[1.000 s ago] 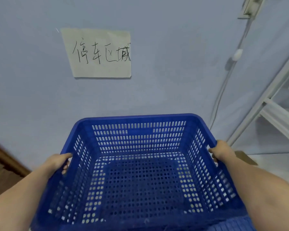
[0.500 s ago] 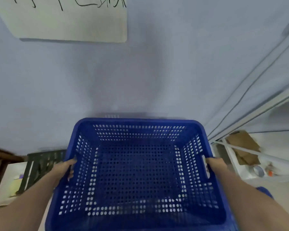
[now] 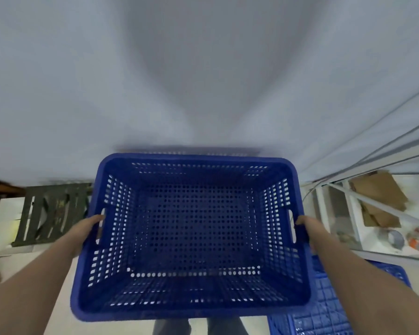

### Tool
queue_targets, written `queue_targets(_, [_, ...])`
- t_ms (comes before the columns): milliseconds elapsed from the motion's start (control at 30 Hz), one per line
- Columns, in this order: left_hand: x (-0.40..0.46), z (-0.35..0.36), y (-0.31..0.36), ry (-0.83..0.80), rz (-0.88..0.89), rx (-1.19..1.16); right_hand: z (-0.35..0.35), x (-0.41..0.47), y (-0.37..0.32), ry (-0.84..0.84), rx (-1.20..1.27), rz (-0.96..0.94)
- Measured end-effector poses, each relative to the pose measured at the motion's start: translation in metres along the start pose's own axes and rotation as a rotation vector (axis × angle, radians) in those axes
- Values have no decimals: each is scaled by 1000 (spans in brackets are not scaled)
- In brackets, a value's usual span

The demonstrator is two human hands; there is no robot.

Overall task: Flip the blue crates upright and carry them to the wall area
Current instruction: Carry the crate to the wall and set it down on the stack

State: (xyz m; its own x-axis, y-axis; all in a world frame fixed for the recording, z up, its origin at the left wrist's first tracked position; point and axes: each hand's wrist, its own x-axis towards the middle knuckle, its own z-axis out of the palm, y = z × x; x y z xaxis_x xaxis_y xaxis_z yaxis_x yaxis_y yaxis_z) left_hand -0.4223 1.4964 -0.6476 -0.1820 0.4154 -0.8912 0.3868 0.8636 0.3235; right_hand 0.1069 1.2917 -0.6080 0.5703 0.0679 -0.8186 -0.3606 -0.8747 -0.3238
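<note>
A blue perforated crate [image 3: 191,308] is upright and empty, held low in front of me close to the pale wall [image 3: 203,81]. My left hand [image 3: 88,227] grips the handle slot in its left side. My right hand [image 3: 306,227] grips the handle slot on the right side; the fingers of both hands are hidden behind the crate walls. A second blue crate [image 3: 324,308] lies on the floor at the lower right with its ribbed bottom facing up, partly hidden by my right arm and the held crate.
A dark slatted crate [image 3: 49,213] lies on the floor to the left by the wall. A white metal shelf frame [image 3: 363,201] stands at the right with cardboard [image 3: 377,192], a tape roll [image 3: 394,239] and small items. My legs show below the crate.
The crate has gone lower toward the floor by the wall, and my view has tipped down: the paper sign has left the frame and the second blue crate now shows.
</note>
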Motion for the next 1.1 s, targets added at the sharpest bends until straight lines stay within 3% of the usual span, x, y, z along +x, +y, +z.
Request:
queue_targets(200, [3, 23, 7, -10, -22, -31, 15, 31, -9, -24, -39, 12])
queue_targets(467, [21, 29, 11, 45, 20, -63, 36, 56, -10, -15, 46, -115])
queue_targets(767, [26, 26, 22, 77, 20, -77, 39, 65, -11, -32, 94, -71])
queue_targets(1000, [33, 25, 8, 14, -19, -84, 43, 71, -17, -38, -45, -78])
queue_targets(1100, [37, 33, 6, 72, -43, -121, 43, 73, -14, -48, -49, -86])
